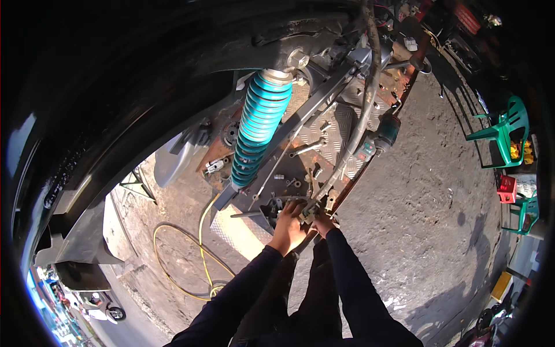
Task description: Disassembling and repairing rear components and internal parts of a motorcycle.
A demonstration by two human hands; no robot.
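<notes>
My left hand (288, 230) is closed, its fingers curled at the near end of a metal work platform. Close beside it my right hand (324, 222) is closed too. Both meet around a small tan-grey metal part (306, 216), whose kind I cannot make out, by the lower end of a long bent grey tube (359, 124). Just beyond the hands lie loose bolts and small fittings (293, 183) and a wrench (307, 148). Left of these a shock absorber with a teal coil spring (262, 118) leans above the platform.
A cordless impact wrench (386, 134) lies at the platform's right edge. A yellow hose (203, 248) loops over the ground at left. A large dark vehicle body (133, 81) fills the upper left. Green plastic chairs (511, 130) and a red box (507, 189) stand far right.
</notes>
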